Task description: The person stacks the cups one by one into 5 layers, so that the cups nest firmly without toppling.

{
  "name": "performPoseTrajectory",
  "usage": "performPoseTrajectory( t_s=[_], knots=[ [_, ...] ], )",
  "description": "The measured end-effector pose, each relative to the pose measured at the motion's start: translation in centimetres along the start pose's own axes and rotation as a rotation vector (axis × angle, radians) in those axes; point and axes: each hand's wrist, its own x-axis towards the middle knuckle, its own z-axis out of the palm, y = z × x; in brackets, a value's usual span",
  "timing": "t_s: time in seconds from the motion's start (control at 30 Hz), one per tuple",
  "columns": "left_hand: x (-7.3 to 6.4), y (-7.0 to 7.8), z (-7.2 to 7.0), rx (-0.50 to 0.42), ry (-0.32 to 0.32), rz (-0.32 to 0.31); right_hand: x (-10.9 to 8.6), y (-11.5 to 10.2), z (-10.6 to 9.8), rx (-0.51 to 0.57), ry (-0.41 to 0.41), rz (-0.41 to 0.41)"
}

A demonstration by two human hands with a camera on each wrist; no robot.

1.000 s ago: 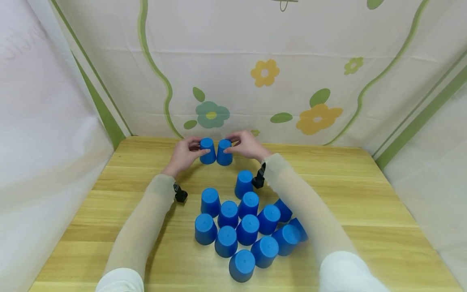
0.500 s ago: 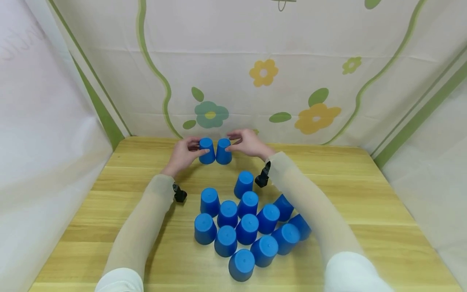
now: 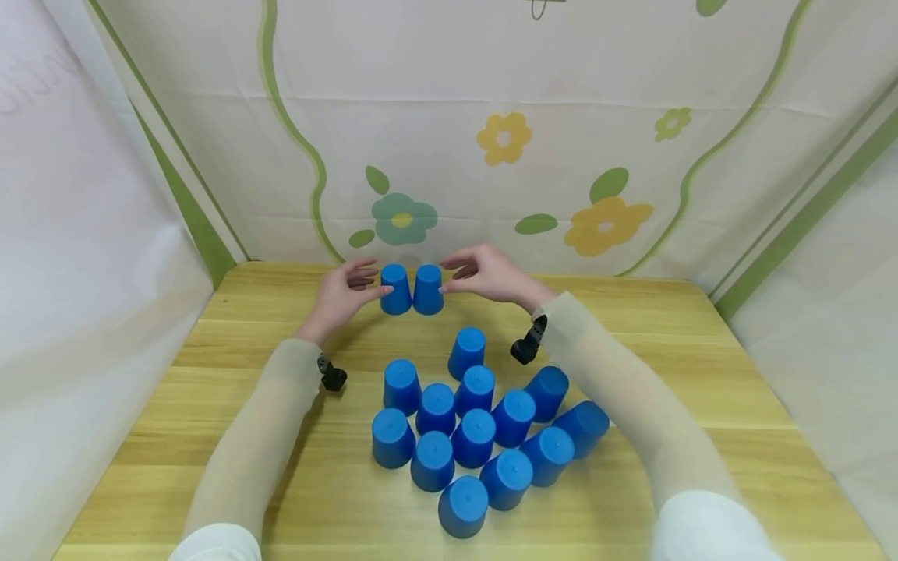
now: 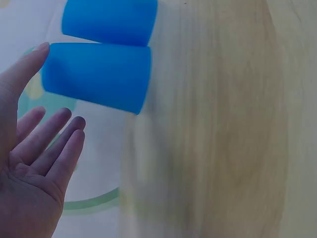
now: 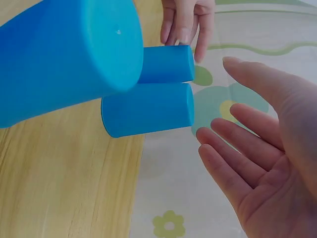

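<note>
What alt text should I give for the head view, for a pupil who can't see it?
A person's open left hand and open right hand flank two upside-down blue cups standing side by side near the back of a wood-grain table. Nearer the viewer is a cluster of more blue cups. Behind is a pale backdrop with flowers.

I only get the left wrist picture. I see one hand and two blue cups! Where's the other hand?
Observer: The right hand is beside the right-hand blue cup, palm open.
Operator: Ooh, is it touching that cup?
Observer: No, the right wrist view shows a gap between them.
Operator: Are those two all there are?
Observer: No, the head view shows a group of more blue cups standing lower down on the wood-grain table.
</note>
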Motion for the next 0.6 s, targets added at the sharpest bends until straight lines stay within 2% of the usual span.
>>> performPoseTrajectory(
  t_s=[0.3, 0.47, 0.6],
  knots=[
    [-2.0, 1.4, -1.3, 0.034, -0.007, 0.057, -2.1, -0.1, -0.6, -0.013, -0.036, -0.040],
    [-4.0, 2.4, -1.1, 0.064, -0.076, 0.077, -3.4, -0.3, -0.6, -0.011, -0.066, -0.069],
    [-5.6, 3.1, -0.6, 0.053, -0.149, 0.107, -4.5, -0.3, -0.5, -0.017, -0.081, -0.088]
  ],
)
